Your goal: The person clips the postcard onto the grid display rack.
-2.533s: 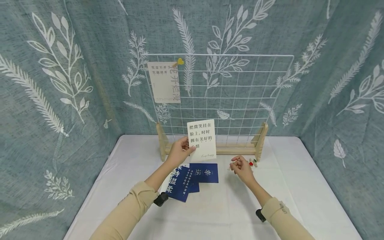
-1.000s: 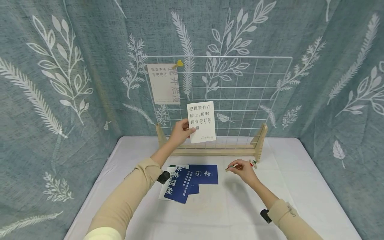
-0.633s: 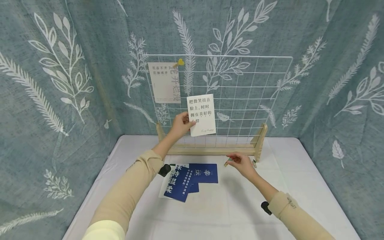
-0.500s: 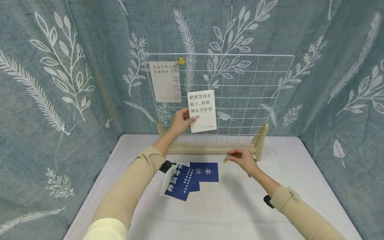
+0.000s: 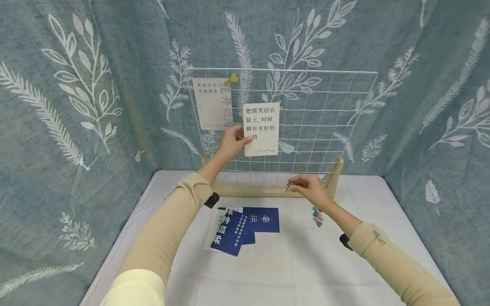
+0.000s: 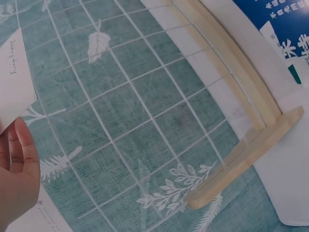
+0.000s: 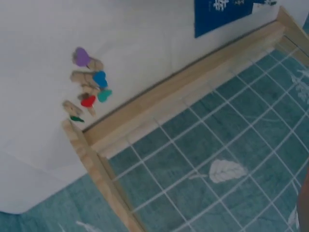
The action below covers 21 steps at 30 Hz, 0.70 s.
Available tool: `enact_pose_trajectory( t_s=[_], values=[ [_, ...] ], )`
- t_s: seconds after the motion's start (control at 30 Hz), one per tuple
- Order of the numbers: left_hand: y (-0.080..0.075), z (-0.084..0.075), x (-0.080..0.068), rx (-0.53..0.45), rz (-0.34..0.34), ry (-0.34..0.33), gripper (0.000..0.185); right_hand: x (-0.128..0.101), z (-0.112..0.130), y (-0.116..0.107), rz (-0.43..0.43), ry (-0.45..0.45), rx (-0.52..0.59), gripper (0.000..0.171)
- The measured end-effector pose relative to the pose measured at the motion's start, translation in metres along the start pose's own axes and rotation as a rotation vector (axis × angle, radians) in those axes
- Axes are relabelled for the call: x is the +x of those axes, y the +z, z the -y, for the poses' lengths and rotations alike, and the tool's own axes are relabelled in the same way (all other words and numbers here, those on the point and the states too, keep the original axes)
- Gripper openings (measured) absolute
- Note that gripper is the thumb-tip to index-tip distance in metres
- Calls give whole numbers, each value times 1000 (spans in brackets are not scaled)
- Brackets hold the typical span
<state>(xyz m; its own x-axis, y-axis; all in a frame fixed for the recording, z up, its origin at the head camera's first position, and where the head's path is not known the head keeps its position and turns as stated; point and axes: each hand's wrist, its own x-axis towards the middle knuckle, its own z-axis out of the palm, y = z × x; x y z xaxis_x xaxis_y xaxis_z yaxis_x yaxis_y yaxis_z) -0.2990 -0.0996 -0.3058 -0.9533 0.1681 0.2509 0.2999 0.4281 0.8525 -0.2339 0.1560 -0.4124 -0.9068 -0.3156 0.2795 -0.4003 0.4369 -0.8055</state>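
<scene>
My left hand (image 5: 229, 143) pinches a white postcard (image 5: 264, 127) by its lower left edge, thumb in front. The postcard, printed with dark Chinese characters, is upright in front of the white wire grid (image 5: 306, 109). In the left wrist view the left hand (image 6: 21, 176) holds the same postcard (image 6: 14, 77) at the edge. My right hand (image 5: 311, 191) pinches a small wooden clothespin (image 5: 289, 187) with a green-blue decoration, low before the grid. Only a sliver of that hand shows in the right wrist view. Another postcard (image 5: 209, 108) hangs on the grid under a yellow heart clothespin (image 5: 234, 77).
Wooden feet, such as the right one (image 5: 334, 178), support the grid on a white-clothed table (image 5: 268, 280). Blue and white postcards (image 5: 229, 233) overlap on the cloth. Several heart clothespins (image 7: 89, 87) lie near the right foot. A leaf-patterned curtain (image 5: 126, 63) surrounds the table.
My left hand has raised the postcard from low before the grid to beside the hanging one. My right hand has risen with its clothespin, leaving the loose clothespins on the table.
</scene>
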Motion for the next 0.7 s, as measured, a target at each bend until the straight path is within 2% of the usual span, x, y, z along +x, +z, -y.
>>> enact_pose_trajectory(
  t_s=[0.1, 0.33, 0.53, 0.7],
  values=[
    [0, -2, 4, -6, -6, 8, 25, 6, 4, -6, -30, -15, -8, 23],
    [-2, -9, 12, 2, -26, 37, 24, 11, 14, -15, -24, -22, -31, 23],
    [1, -17, 16, -6, -46, 4, 24, 18, 28, -24, -57, -55, -79, 21],
    [3, -24, 20, 3, -61, 9, 23, 27, 43, -40, -81, -83, -136, 19]
  ],
)
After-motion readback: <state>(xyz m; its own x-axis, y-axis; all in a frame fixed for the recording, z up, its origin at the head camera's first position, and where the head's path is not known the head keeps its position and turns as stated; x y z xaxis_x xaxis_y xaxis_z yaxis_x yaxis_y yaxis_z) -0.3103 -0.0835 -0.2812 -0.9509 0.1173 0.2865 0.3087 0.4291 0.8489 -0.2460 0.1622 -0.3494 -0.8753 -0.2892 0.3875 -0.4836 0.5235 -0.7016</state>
